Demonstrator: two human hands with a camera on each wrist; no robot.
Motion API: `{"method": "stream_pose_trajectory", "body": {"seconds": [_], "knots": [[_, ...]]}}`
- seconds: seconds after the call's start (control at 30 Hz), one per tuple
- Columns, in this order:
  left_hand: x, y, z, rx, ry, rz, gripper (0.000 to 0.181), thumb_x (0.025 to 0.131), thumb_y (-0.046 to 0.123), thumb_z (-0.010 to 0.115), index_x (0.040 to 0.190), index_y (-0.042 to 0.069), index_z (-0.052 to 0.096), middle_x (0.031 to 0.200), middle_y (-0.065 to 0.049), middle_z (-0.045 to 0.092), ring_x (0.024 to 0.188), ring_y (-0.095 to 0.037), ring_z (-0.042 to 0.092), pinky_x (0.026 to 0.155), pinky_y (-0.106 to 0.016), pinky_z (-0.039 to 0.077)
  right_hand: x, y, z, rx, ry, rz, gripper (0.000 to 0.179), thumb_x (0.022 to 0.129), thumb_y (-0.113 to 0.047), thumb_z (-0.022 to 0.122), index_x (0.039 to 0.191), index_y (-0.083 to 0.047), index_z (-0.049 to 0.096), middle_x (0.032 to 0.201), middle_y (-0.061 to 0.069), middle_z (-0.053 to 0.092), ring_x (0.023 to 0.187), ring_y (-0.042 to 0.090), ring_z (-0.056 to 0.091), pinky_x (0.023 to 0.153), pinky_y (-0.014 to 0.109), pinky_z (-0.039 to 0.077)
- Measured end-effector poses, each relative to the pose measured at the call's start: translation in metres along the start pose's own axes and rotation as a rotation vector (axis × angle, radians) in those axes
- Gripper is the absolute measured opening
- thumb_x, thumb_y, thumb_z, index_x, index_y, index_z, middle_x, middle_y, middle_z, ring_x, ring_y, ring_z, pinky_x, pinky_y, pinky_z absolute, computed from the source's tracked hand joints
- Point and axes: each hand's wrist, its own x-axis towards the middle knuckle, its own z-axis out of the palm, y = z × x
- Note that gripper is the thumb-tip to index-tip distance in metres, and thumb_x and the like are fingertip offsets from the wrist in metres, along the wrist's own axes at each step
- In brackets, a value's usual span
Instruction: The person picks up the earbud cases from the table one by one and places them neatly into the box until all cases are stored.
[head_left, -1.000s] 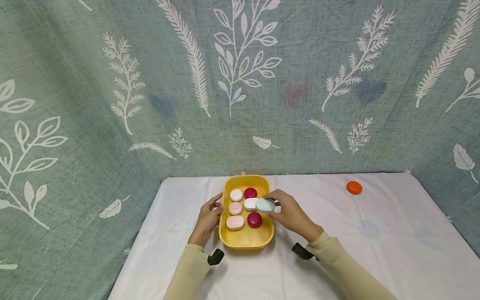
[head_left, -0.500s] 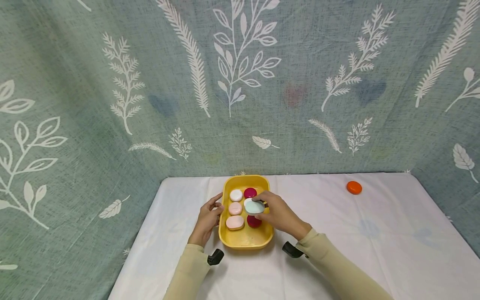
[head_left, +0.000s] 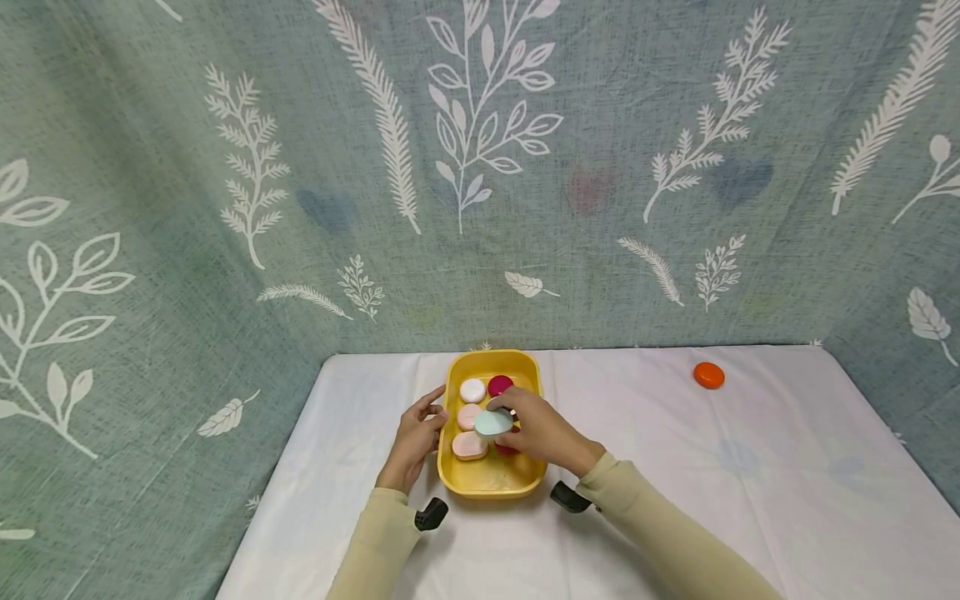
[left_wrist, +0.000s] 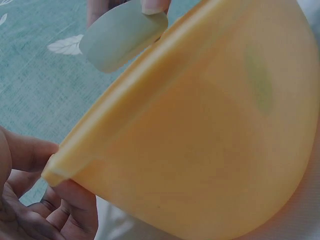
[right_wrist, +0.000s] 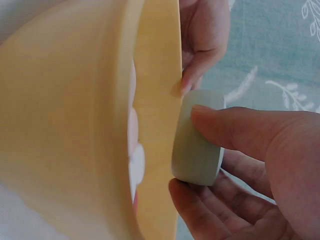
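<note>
A pale green bar of soap point(head_left: 492, 422) is pinched between the thumb and fingers of my right hand point(head_left: 543, 429), held above the yellow tub point(head_left: 491, 485). My left hand point(head_left: 411, 437) grips the tub's left rim; the left wrist view shows thumb and fingers on either side of the rim point(left_wrist: 75, 160). Inside the tub lie a round white soap point(head_left: 472, 390), a dark red soap point(head_left: 500, 384), a round pink soap point(head_left: 468, 416) and a larger oval pink soap point(head_left: 468, 447). A second dark red soap point(head_left: 507, 443) is partly covered by my right hand, and a white soap is hidden in the head view.
An orange-red soap point(head_left: 708, 375) lies by itself toward the back right of the white-covered table point(head_left: 645, 392). Green leaf-patterned cloth point(head_left: 480, 275) hangs behind the table and at both sides.
My right hand has carried the pale green soap leftward over the tub, from the right rim to above the pink soaps. My left hand has stayed on the rim.
</note>
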Motion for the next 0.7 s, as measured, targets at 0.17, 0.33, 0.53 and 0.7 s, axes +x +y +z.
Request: {"method": "stream_pose_trajectory", "body": {"seconds": [0.17,0.33,0.53,0.7], "knots": [[-0.001,0.0,0.0,0.0,-0.005,0.004,0.051,0.108,0.006,0.055,0.157,0.017,0.053,0.115,-0.007,0.05,0.065,-0.011,0.043,0.056,-0.023,0.044,0.003,-0.002,0.004,-0.019,-0.053,-0.011,0.038,0.085,0.0,0.087,0.119,0.003,0.071,0.119,0.012,0.07,0.107,0.026,0.064,0.099,0.043,0.056],[-0.001,0.0,-0.001,0.0,-0.011,0.011,0.051,0.108,0.006,0.055,0.158,0.017,0.052,0.115,-0.008,0.051,0.064,-0.01,0.042,0.056,-0.023,0.044,0.005,-0.005,0.008,-0.055,-0.104,-0.045,0.036,0.085,-0.001,0.087,0.118,0.001,0.072,0.119,0.011,0.07,0.108,0.026,0.064,0.1,0.042,0.054],[0.0,-0.001,-0.001,0.004,-0.009,0.01,0.05,0.108,0.007,0.056,0.157,0.017,0.053,0.114,-0.007,0.051,0.067,-0.012,0.046,0.057,-0.023,0.046,0.006,-0.01,0.013,-0.08,-0.143,-0.064,0.035,0.084,-0.002,0.088,0.115,-0.001,0.073,0.117,0.009,0.07,0.108,0.024,0.065,0.099,0.037,0.054],[0.001,-0.001,-0.001,0.001,-0.007,0.01,0.05,0.108,0.006,0.056,0.157,0.017,0.054,0.112,-0.006,0.051,0.065,-0.01,0.045,0.057,-0.023,0.046,0.007,-0.013,0.017,-0.077,-0.184,-0.081,0.034,0.083,0.0,0.088,0.114,-0.001,0.074,0.116,0.009,0.072,0.107,0.023,0.065,0.1,0.035,0.055]]}}
